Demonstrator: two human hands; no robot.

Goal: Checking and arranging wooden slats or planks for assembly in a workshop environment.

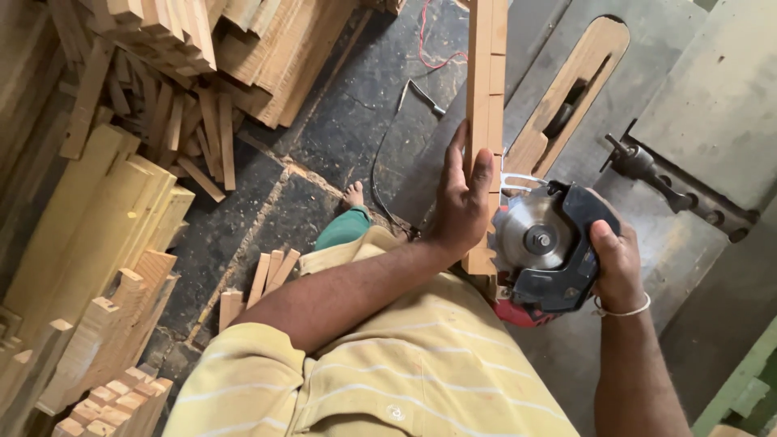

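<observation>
Sawdust-coloured light falls on a long pale wooden board (486,97) that lies along the grey metal counter (712,105), running from the person's body toward the counter's far edge. The left hand (461,202) lies flat against the board's left side, fingers stretched along the wood and thumb on top, pressing rather than closing round it. The right hand (617,263) is wrapped tight around the black handle of a handheld circular saw with a red body and a silver toothed blade (544,251); its grip is firmly closed on that handle. The saw sits just beside the board's near end, the blade touching or almost touching the wood, I cannot tell which. A thin white bangle (623,311) circles the right wrist. To the right of the board a long rounded wooden insert (571,93) is set into the counter. On the dark floor (340,129) at left lie stacks of cut timber pieces (105,267), and a red wire (429,40) trails near the counter's far edge.
</observation>
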